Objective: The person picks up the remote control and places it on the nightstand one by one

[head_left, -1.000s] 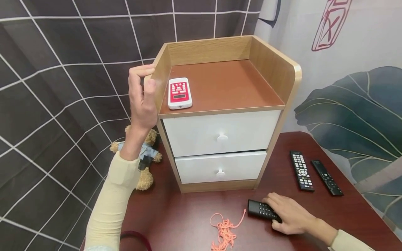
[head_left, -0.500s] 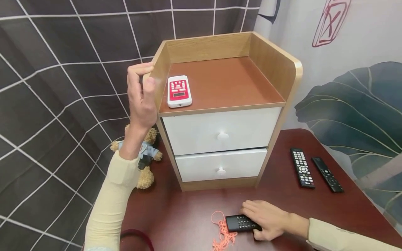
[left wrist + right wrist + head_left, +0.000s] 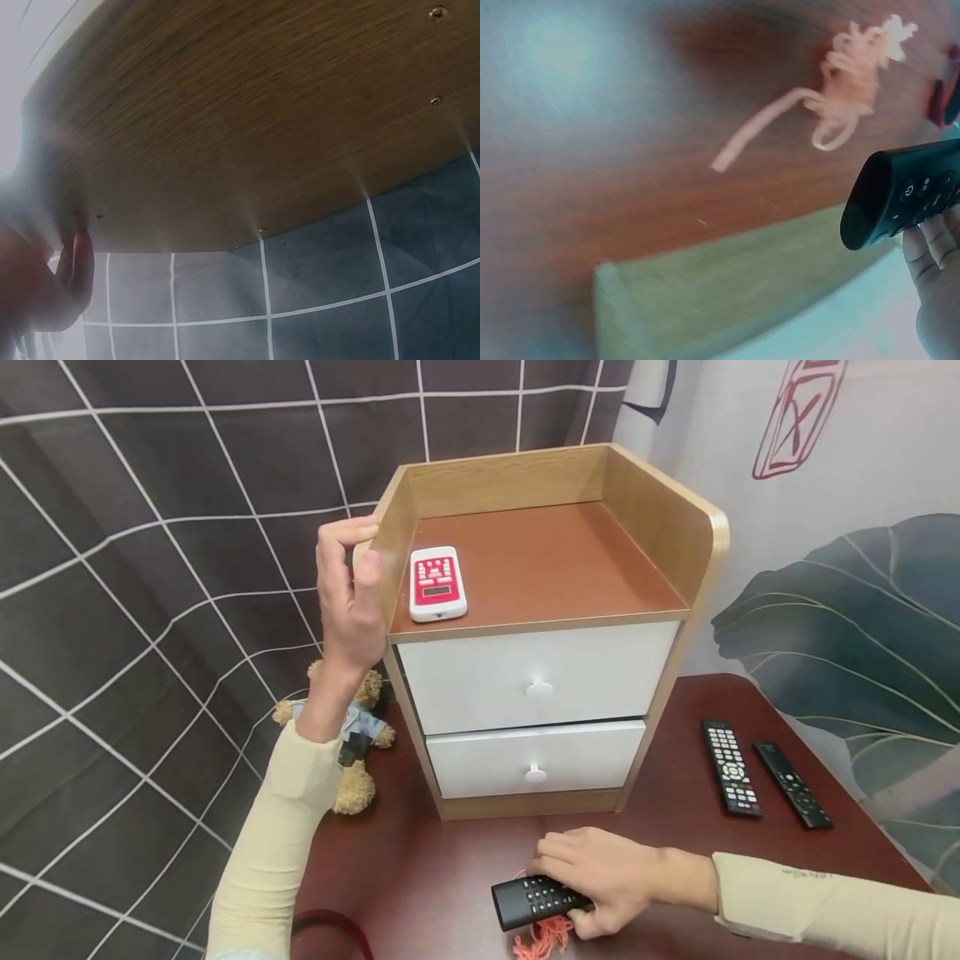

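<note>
My right hand (image 3: 603,877) grips a black remote control (image 3: 523,902) by one end, low over the table in front of the cabinet. Underneath it lies a tangle of orange yarn (image 3: 546,937), partly covered by the remote in the head view. In the right wrist view, the remote (image 3: 911,187) is tilted off the tabletop and the yarn (image 3: 849,86) lies apart from it. My left hand (image 3: 348,602) holds the left side panel of a small wooden cabinet (image 3: 660,518), thumb near its front edge. On its brown top rests a white-and-red handheld device (image 3: 438,583) with buttons.
Two white drawers (image 3: 536,677) in the cabinet are closed. Two more black remotes lie at the right, one with white buttons (image 3: 731,768), one slimmer (image 3: 792,785). A teddy bear (image 3: 352,785) lies left of the cabinet. A dark red loop (image 3: 337,920) shows at the front.
My right hand has carried the black remote leftward across the table, from right of the yarn to over it. My left hand stays on the cabinet panel.
</note>
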The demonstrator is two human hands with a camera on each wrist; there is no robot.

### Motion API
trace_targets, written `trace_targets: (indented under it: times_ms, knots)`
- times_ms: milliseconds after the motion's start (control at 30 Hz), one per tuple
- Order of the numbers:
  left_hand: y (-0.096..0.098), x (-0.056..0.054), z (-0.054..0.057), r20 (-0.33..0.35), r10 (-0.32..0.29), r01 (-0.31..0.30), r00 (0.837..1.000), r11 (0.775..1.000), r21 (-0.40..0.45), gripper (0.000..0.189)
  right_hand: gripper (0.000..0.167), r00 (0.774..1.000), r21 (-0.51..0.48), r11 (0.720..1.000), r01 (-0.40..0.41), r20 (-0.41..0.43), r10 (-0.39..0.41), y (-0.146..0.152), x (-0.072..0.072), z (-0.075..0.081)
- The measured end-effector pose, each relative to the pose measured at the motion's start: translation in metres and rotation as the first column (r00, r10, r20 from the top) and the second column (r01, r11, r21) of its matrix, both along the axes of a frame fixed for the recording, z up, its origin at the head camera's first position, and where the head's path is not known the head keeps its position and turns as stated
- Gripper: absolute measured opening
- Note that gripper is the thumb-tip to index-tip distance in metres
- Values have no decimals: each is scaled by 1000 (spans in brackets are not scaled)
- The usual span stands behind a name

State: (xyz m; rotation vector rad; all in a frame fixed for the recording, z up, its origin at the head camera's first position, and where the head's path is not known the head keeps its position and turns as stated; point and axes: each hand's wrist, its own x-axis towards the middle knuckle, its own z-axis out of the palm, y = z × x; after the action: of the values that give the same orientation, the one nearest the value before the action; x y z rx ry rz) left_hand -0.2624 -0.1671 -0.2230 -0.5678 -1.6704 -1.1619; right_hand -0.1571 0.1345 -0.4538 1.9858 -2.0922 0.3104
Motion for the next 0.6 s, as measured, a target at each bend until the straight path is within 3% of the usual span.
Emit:
trace_targets:
  times_ms: [200, 367, 600]
  knots:
    - [-2, 0, -2, -5, 5, -5, 1000, 1000, -4, 51, 65, 997, -17, 997, -69, -40, 68, -21, -3, 34]
    - [-1, 0, -3, -6, 4, -5, 1000, 1000, -19, 51, 57, 998, 6, 998, -64, -16, 64, -37, -4, 63]
    - [1, 5, 2, -9, 12, -13, 1000, 1000, -16, 52, 52, 997, 58, 997, -56, -56, 59, -50, -13, 115]
